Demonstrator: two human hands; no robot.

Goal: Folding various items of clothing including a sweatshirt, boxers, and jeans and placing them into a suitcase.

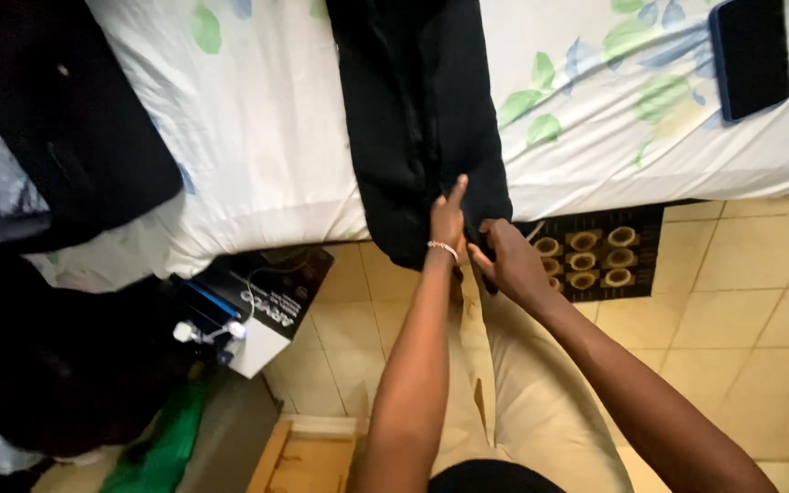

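A long black garment [417, 110] lies folded lengthwise across the bed, its near end hanging over the bed's edge. My left hand [448, 219], with a thin bracelet at the wrist, presses on that near end, index finger pointing up along the cloth. My right hand [504, 256] pinches the garment's lower right edge just beside it. Both hands touch the cloth at the hanging end.
The white bedsheet [267, 137] has a leaf print. A dark phone [751, 55] lies on it at the far right. Dark clothes [57, 119] are piled at the left. A box [267, 301] and a patterned mat [595, 256] sit on the tiled floor.
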